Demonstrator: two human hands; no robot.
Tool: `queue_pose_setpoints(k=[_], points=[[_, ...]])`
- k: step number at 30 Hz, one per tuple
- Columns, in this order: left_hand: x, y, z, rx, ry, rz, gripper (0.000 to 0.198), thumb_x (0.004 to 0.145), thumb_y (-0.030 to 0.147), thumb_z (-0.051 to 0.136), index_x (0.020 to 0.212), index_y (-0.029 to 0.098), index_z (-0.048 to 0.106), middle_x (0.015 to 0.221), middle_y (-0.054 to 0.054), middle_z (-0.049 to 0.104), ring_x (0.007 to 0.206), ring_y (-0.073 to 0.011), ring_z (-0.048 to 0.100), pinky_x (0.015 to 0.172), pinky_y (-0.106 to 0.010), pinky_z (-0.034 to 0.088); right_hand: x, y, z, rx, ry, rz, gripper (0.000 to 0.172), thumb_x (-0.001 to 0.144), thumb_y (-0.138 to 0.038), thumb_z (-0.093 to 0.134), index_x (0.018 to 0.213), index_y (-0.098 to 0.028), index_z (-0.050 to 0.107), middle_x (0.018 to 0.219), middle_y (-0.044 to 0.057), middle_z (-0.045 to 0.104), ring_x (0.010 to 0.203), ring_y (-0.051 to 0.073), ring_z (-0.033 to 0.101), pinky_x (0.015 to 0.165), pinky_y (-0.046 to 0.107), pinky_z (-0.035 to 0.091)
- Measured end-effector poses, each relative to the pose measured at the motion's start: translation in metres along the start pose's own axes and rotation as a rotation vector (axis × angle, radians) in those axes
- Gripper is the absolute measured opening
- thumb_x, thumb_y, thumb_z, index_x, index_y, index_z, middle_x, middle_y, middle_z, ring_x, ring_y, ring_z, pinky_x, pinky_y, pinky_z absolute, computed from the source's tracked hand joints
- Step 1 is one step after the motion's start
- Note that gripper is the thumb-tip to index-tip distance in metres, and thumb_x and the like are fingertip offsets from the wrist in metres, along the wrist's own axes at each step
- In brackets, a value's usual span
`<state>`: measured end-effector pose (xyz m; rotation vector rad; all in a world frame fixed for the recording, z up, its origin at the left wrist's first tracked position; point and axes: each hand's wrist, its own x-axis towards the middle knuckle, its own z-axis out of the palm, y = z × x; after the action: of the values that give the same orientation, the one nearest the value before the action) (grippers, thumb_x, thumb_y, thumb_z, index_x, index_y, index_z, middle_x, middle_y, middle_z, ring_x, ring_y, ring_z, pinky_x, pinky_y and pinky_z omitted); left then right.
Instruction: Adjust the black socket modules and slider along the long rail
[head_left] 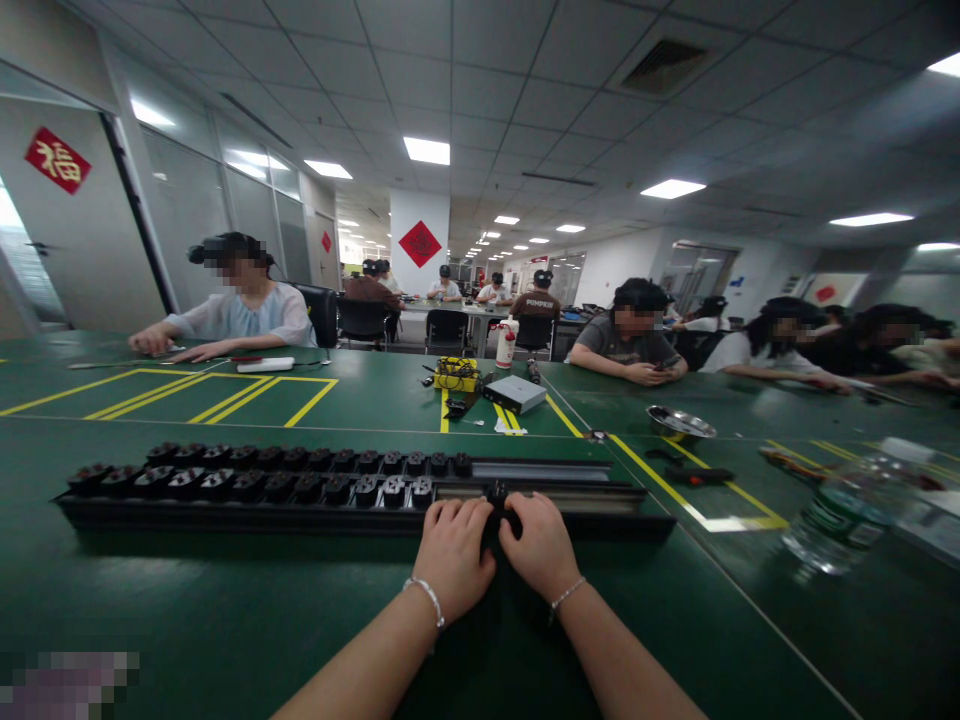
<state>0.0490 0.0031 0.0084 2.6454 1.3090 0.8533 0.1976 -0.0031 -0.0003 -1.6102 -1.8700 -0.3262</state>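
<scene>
Two long black rails [247,516] lie side by side across the green table, each holding a row of small black socket modules [307,487] with slotted tops. The right part of each rail shows a bare channel. My left hand [455,552] has its fingers curled over the front rail, just right of the last module in that row. Beside it, my right hand [538,540] closes its fingers round a single black socket module [498,491] at the front channel. The undersides of both hands and the lower part of that module are hidden.
On the right stand a clear water bottle [844,515] and a metal bowl [680,424], near a dark tool [701,475]. Farther back are a grey box [514,394], a yellow item with black cables [456,374] and a white bottle [507,343]. Several people sit around the tables.
</scene>
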Motion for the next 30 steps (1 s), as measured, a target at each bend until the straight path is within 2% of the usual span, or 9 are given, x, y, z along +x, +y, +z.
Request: queue_pose_setpoints(k=[14,30], points=[[0.0006,0.0027,-0.0032,0.004,-0.044,-0.026,0.047,0.067,0.021,0.048,0.114,0.024,0.048,0.120,-0.002,0.053,0.107,-0.0218,0.042,0.097,-0.040,0.022,-0.0008,0.0009,0.0005,0.001,0.007,-0.001,0.010,0.071,-0.017,0.045,0.075,-0.020,0.053,0.070,0.001,0.058,0.072,0.015,0.052,0.089,0.032,0.031],[0.0000,0.0019,-0.0028,0.007,-0.031,-0.009,0.048,0.066,0.021,0.049,0.114,0.025,0.048,0.120,0.000,0.053,0.107,-0.0218,0.042,0.097,-0.040,0.022,0.0001,0.0001,-0.0003,-0.018,-0.012,0.016,0.009,0.072,-0.017,0.044,0.074,-0.020,0.052,0.068,0.000,0.057,0.072,0.015,0.051,0.088,0.031,0.030]])
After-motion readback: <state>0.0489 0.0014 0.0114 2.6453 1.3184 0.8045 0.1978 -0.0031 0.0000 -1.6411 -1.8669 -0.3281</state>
